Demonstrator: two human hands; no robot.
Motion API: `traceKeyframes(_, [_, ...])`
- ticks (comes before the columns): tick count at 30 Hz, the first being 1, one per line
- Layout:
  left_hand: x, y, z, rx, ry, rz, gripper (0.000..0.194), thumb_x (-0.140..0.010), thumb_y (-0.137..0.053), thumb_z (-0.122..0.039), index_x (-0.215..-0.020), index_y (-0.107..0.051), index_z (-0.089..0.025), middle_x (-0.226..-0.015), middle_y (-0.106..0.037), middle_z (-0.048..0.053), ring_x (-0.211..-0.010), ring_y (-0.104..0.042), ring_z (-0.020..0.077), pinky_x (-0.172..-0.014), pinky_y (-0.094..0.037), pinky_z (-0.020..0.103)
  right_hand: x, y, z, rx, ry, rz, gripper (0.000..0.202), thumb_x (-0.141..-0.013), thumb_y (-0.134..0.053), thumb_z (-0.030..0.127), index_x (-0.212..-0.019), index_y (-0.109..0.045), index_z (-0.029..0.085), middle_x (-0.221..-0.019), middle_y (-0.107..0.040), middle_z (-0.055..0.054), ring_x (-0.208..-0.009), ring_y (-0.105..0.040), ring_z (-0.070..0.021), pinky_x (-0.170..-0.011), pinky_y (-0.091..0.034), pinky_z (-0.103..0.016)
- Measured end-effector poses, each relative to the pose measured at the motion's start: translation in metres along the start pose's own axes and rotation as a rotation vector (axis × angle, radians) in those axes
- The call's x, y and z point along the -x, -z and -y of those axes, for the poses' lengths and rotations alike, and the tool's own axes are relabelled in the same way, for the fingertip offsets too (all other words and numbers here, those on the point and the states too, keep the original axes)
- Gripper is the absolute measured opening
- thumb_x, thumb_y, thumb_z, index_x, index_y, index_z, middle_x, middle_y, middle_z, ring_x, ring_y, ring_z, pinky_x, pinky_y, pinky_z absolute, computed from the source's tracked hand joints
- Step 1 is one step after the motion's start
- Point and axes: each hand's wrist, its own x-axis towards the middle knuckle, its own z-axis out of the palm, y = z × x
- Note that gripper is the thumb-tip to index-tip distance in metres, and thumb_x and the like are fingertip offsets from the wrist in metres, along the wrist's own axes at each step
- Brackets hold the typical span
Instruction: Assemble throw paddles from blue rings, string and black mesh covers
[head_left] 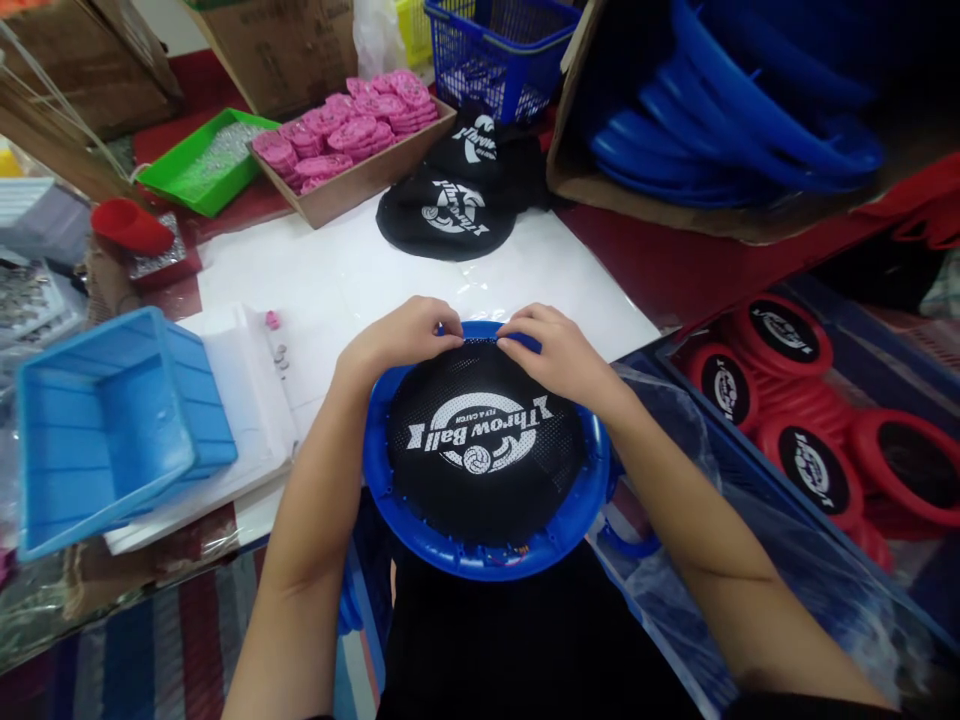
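Note:
A round blue plastic ring (551,550) with a black printed mesh disc (480,500) inside it lies in front of me, partly over the table's near edge. My left hand (416,330) pinches the mesh's far edge at the ring's rim, thumb and fingertips together. Close to its right, my right hand (551,345) does the same, its fingers curled over the rim. The white print reads "Throw Ball", upside down to me. Beyond the ring, black mesh discs (450,215) with the same print lie overlapping on a white sheet.
A cardboard tray of pink discs (360,130), a green tray (214,160) and a blue basket (495,50) stand at the back. The light-blue bin (120,420) sits left. Blue rings (712,120) fill a carton at upper right; finished-looking red rings (787,400) fill a crate below it.

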Motion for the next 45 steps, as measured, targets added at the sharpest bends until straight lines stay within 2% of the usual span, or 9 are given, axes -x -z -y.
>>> traceKeyframes(8, [-0.002, -0.005, 0.008, 0.039, -0.002, -0.025, 0.017, -0.089, -0.064, -0.031, -0.088, -0.078, -0.02, -0.093, -0.078, 0.006, -0.086, -0.066, 0.0191, -0.085, -0.049, 0.034, -0.012, -0.012, 0.003, -0.061, -0.021, -0.014, 0.011, -0.095, -0.064, 0.025, -0.085, -0.066, 0.025, -0.103, -0.069, -0.008, -0.103, -0.064, -0.0277, -0.099, -0.05, -0.047])
traceKeyframes(13, [-0.003, -0.005, 0.007, 0.056, 0.044, -0.031, 0.018, -0.088, -0.062, -0.031, -0.088, -0.076, -0.019, -0.09, -0.076, 0.007, -0.085, -0.065, 0.0195, -0.084, -0.048, 0.035, -0.014, -0.011, 0.005, -0.075, -0.001, -0.016, 0.012, -0.096, -0.058, 0.025, -0.084, -0.058, 0.026, -0.1, -0.069, -0.009, -0.102, -0.064, -0.0274, -0.099, -0.049, -0.046])
traceKeyframes(21, [-0.003, -0.002, 0.01, 0.113, 0.116, 0.03, 0.018, -0.089, -0.06, -0.034, -0.087, -0.071, -0.02, -0.091, -0.072, 0.006, -0.089, -0.063, 0.0209, -0.091, -0.048, 0.037, -0.012, -0.01, 0.009, -0.106, -0.06, -0.036, 0.013, -0.097, -0.053, 0.026, -0.084, -0.052, 0.027, -0.099, -0.07, -0.007, -0.098, -0.065, -0.0257, -0.094, -0.051, -0.044])
traceKeyframes(27, [-0.006, -0.007, 0.006, 0.083, 0.139, -0.006, 0.015, -0.09, -0.057, -0.031, -0.084, -0.066, -0.02, -0.092, -0.071, 0.006, -0.087, -0.061, 0.0207, -0.088, -0.046, 0.036, -0.008, -0.015, 0.009, 0.055, -0.047, -0.092, 0.016, -0.094, -0.051, 0.022, -0.081, -0.045, 0.027, -0.096, -0.067, -0.011, -0.098, -0.061, -0.0291, -0.096, -0.049, -0.048])
traceKeyframes(31, [-0.007, -0.01, 0.003, 0.058, 0.113, -0.011, 0.015, -0.091, -0.054, -0.028, -0.082, -0.063, -0.021, -0.09, -0.07, 0.005, -0.086, -0.06, 0.0201, -0.086, -0.045, 0.035, -0.005, -0.018, 0.01, 0.138, -0.078, -0.085, 0.017, -0.096, -0.049, 0.023, -0.081, -0.044, 0.027, -0.096, -0.066, -0.013, -0.097, -0.059, -0.0315, -0.094, -0.049, -0.05])
traceKeyframes(39, [-0.006, -0.009, 0.001, 0.089, 0.097, -0.016, 0.015, -0.096, -0.052, -0.029, -0.09, -0.064, -0.022, -0.095, -0.07, 0.005, -0.09, -0.061, 0.0204, -0.089, -0.045, 0.035, -0.004, -0.017, 0.01, 0.118, -0.104, -0.06, 0.018, -0.099, -0.049, 0.024, -0.082, -0.043, 0.028, -0.095, -0.068, -0.011, -0.097, -0.061, -0.0305, -0.093, -0.05, -0.049])
traceKeyframes(45, [-0.008, -0.013, 0.0, 0.061, 0.134, -0.03, 0.016, -0.096, -0.053, -0.029, -0.091, -0.065, -0.022, -0.092, -0.068, 0.004, -0.088, -0.06, 0.0209, -0.088, -0.045, 0.036, -0.004, -0.017, 0.011, 0.122, -0.107, -0.061, 0.02, -0.099, -0.049, 0.022, -0.081, -0.043, 0.028, -0.094, -0.068, -0.011, -0.096, -0.061, -0.0306, -0.093, -0.05, -0.049])
